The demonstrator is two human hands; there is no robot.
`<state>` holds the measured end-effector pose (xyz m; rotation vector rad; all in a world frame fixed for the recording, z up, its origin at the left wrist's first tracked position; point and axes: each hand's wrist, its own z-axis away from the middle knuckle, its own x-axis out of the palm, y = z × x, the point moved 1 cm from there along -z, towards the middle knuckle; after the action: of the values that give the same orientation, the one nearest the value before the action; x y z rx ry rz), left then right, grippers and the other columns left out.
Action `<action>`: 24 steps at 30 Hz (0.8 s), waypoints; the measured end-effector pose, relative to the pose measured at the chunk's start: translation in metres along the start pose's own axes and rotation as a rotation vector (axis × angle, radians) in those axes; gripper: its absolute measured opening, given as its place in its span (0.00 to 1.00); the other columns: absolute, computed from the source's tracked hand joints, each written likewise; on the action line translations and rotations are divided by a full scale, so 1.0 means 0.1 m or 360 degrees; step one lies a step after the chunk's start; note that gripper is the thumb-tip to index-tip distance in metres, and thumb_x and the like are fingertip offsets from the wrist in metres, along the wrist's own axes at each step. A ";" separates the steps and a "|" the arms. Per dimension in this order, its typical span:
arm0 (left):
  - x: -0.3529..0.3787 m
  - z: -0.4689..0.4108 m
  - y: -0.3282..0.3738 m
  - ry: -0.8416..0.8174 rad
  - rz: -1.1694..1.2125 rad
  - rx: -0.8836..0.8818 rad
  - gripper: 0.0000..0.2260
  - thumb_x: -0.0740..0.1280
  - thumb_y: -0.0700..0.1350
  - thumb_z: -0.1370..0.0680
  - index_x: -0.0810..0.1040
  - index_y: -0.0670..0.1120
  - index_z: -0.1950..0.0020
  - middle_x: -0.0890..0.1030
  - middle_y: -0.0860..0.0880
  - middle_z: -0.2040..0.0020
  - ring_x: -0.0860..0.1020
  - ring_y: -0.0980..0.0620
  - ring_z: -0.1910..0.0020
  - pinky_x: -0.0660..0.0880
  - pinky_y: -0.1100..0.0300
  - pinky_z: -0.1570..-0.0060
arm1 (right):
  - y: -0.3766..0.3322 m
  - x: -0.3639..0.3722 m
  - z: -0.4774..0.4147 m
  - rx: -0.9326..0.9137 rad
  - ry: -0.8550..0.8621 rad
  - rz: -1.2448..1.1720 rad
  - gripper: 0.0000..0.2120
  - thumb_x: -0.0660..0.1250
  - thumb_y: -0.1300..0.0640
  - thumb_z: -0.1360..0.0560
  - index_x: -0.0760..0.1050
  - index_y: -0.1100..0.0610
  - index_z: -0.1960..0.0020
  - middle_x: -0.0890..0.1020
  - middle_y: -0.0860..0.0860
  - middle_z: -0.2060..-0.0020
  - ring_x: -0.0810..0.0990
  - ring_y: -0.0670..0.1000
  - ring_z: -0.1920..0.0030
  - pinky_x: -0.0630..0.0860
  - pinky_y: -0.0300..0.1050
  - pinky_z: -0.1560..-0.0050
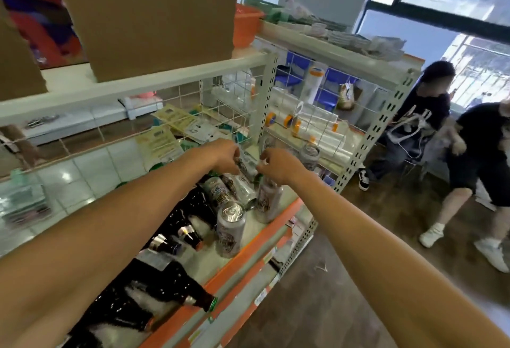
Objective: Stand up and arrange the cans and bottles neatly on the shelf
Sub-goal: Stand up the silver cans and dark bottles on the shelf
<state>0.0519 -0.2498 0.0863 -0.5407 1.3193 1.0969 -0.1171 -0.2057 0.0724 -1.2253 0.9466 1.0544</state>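
Both my hands reach to the far end of the orange-edged shelf (248, 253). My left hand (223, 158) and my right hand (278, 165) together grip a tilted silver can (247, 164) between them, above the shelf. Below it, two silver cans (230, 188) lie on their sides. One can (230, 229) stands upright near the shelf's front edge, another (267, 204) stands under my right hand, and a third (309, 157) stands at the far end. Several dark bottles (179, 226) lie on their sides along the shelf, one (165, 284) pointing its neck at the front edge.
A cardboard box (154, 16) and an orange basket (244, 24) sit on the upper shelf. A white wire grid (229, 110) backs the shelf. A second rack (345, 115) holds tape rolls and plastic bags. Two people (430, 121) are at the right on the wooden floor.
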 end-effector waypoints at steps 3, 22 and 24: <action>-0.06 -0.32 0.06 -0.0003 -0.0015 -0.0093 0.26 0.73 0.51 0.25 0.72 0.46 0.29 0.74 0.45 0.32 0.75 0.46 0.38 0.73 0.53 0.41 | 0.22 -0.07 -0.34 -0.0062 0.0020 0.0004 0.20 0.66 0.47 0.22 0.75 0.57 0.35 0.79 0.56 0.40 0.78 0.58 0.41 0.76 0.51 0.43; -0.08 -0.80 -0.68 -0.0024 0.0068 -0.0571 0.27 0.74 0.51 0.25 0.72 0.45 0.29 0.75 0.45 0.32 0.75 0.45 0.37 0.74 0.54 0.41 | -0.14 0.22 -1.54 -0.0486 -0.0360 -0.0117 0.21 0.68 0.50 0.23 0.75 0.60 0.34 0.80 0.59 0.41 0.79 0.58 0.43 0.75 0.47 0.45; -0.03 -0.64 -0.84 -0.0032 0.0081 -0.0618 0.27 0.73 0.50 0.25 0.72 0.45 0.29 0.75 0.45 0.33 0.75 0.45 0.37 0.74 0.54 0.40 | -0.42 0.34 -1.52 -0.0575 -0.0422 -0.0084 0.21 0.69 0.51 0.24 0.75 0.61 0.35 0.80 0.59 0.42 0.79 0.58 0.42 0.74 0.46 0.47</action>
<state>0.0932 -0.3404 0.0529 -0.7821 1.1104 1.4085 -0.0687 -0.3549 0.0332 -1.3516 0.5303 1.3470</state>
